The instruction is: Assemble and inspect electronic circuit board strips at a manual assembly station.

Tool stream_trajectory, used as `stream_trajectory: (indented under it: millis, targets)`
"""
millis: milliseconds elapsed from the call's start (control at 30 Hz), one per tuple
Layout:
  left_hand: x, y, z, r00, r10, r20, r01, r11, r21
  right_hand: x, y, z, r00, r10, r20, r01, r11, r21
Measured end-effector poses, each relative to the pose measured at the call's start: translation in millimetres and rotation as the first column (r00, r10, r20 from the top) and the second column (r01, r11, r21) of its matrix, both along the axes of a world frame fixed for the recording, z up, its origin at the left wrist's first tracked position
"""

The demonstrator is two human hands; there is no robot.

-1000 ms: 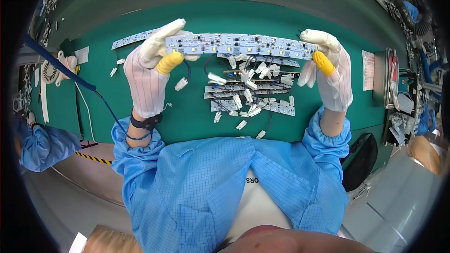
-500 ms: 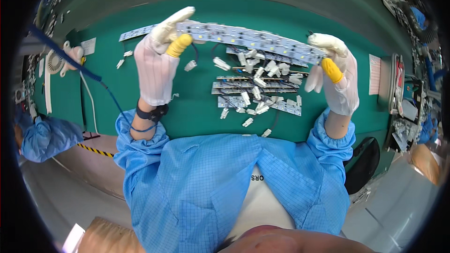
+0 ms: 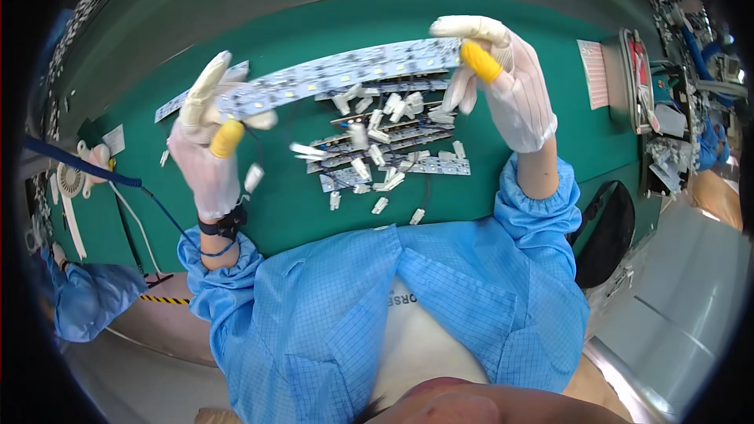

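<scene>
A long LED circuit board [image 3: 345, 68] is held up over the green bench, its right end higher than its left. My left hand [image 3: 208, 125], gloved with a yellow thumb cover, closes on the left end. Gripping the right end between thumb and fingers is my right hand [image 3: 503, 70], gloved the same way. From the board's left part a dark wire hangs with a white connector [image 3: 254, 178]. Beneath and nearer me lies a pile of similar LED boards [image 3: 448, 165] with several white connectors [image 3: 377, 155] on dark wires. Part of the pile is hidden by the held board.
Another LED board [image 3: 174, 105] lies behind my left hand. A blue cord [image 3: 161, 208] runs to my left wrist band [image 3: 224, 223]. A small fan [image 3: 71, 180] stands at the left, a printed sheet [image 3: 593, 74] and a metal bin [image 3: 628, 82] at the right. A co-worker's blue sleeve [image 3: 102, 294] shows lower left.
The held board has tilted: its left end dropped and its right end rose. Both hands moved left in the picture, while the whole view shifted a little too.
</scene>
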State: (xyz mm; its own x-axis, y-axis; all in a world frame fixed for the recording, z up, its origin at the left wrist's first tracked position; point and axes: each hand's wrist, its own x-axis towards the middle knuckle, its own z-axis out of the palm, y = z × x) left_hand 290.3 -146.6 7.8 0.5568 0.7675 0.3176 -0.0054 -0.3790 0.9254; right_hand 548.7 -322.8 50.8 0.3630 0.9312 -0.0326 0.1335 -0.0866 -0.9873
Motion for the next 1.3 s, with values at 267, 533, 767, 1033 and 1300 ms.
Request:
stream_trajectory:
  millis: [267,533,767,1033,1300]
  targets:
    - [1,1,1,0.986,-0.022,-0.166,0.043,0.991,0.124,11,-4,-26,0.985,0.058,-0.159,-0.037,0.991,0.132]
    - [-9,9,-26,0.96,0.201,-0.197,-0.125,0.931,0.342,-5,-1,-6,0.965,0.066,-0.252,-0.047,0.996,0.079]
    - [-1,4,0,0.971,0.002,-0.241,-0.007,1.0,-0.019,4,0,-23,0.933,0.089,-0.35,-0.071,0.995,0.065]
    - [7,3,-14,0.999,-0.038,0.017,0.041,0.984,-0.175,-9,5,-22,0.956,0.005,-0.294,0.047,0.985,0.168]
    - [-25,65,5,0.943,0.328,-0.052,-0.327,0.945,0.027,-8,14,-22,0.998,0.042,-0.036,-0.038,0.995,0.096]
